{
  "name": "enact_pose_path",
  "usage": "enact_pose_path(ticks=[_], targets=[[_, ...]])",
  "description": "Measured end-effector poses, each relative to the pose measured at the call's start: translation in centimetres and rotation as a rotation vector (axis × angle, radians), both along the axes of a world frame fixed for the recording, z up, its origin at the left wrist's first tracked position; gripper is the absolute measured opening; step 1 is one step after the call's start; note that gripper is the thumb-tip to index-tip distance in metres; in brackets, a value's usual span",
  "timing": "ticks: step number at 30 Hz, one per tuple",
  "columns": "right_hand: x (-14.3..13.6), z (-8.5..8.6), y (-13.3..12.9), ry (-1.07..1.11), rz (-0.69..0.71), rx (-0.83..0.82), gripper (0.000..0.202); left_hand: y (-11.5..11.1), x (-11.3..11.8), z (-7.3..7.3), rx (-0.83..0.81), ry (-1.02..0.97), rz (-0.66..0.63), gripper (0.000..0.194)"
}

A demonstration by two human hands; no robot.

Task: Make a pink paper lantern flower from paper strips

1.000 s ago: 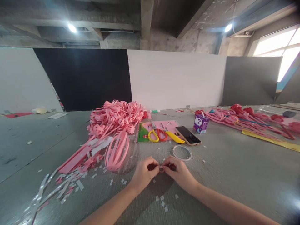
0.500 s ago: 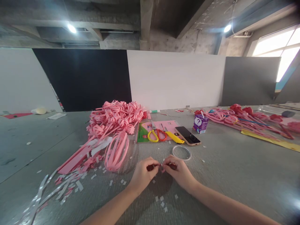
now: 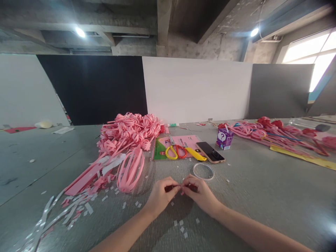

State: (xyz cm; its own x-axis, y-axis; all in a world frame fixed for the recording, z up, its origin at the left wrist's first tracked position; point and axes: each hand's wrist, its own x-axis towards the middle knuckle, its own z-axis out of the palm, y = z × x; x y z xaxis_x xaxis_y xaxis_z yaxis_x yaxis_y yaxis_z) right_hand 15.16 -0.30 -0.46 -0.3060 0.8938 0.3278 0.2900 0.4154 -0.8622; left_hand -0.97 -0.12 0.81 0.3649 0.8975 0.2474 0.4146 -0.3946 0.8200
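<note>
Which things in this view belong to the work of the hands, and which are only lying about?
Likely in the work:
small pink piece at fingertips of left hand and right hand
heap of pink strips
scissors

Apparently only lying about:
phone
purple carton
white scraps

Paper bit (image 3: pixel 182 193) between left grip (image 3: pixel 163 192) and right grip (image 3: pixel 201 194), tape roll (image 3: pixel 204 179) behind right grip, scissors (image 3: pixel 176 154) on a sheet (image 3: pixel 193 140) farther back, phone (image 3: pixel 210 151) right of scissors, drink box (image 3: pixel 224 139) behind phone, paper-strip pile (image 3: pixel 128 131) on the counter's (image 3: pixel 257 199) left, panels (image 3: pixel 196 91) behind.
</note>
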Motion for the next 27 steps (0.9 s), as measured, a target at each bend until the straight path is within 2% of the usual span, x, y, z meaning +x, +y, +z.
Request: enact_pose_path(ticks=[4, 9, 13, 15, 20, 23, 27], targets=[[0.0, 0.1, 0.0, 0.096, 0.021, -0.073, 0.016, 0.0, -0.1, -0.1, -0.003, -0.025, 0.019, 0.019], [0.1, 0.1, 0.2, 0.250, -0.092, -0.189, 0.015, -0.1, -0.3, -0.3, -0.023, -0.088, 0.055, 0.020], [0.3, -0.3, 0.6, 0.350, -0.150, -0.204, 0.022, -0.2, -0.1, -0.1, -0.012, -0.026, -0.004, 0.032], [0.4, -0.4, 0.7, 0.382, -0.164, -0.210, 0.025, -0.3, 0.0, -0.1, 0.030, 0.024, -0.015, 0.031], [0.4, -0.8, 0.9, 0.393, -0.172, -0.188, 0.025, -0.3, 0.1, -0.3, 0.123, 0.090, -0.004, 0.017], [0.3, -1.0, 0.9, 0.424, -0.157, -0.193, 0.028, -0.4, 0.0, -0.5, 0.124, 0.105, -0.035, 0.004], [0.4, -1.1, 1.0, 0.403, -0.160, -0.173, 0.029, -0.7, 0.2, -0.2, 0.179, 0.085, -0.042, 0.017]])
